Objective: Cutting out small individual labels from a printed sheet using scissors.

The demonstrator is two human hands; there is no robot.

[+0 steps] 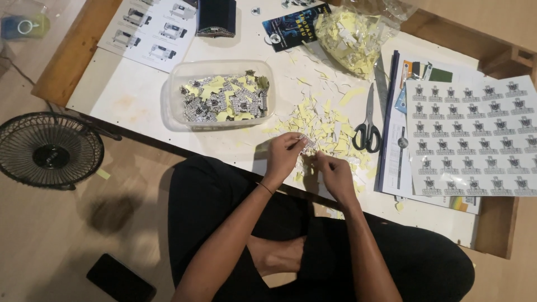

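Both hands meet at the near edge of the low white table (140, 89), just beside the black-handled scissors (367, 120). The left hand (283, 156) pinches a small silvery sticker (306, 142), and the right hand (335, 174) touches it from below. Yellow paper scraps (319, 120) lie left of the scissors, a clear tub (221, 95) further left, a sticker sheet (475, 137) right of them.

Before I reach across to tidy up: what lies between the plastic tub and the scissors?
Head view: a loose heap of yellow paper scraps between plastic tub and scissors.
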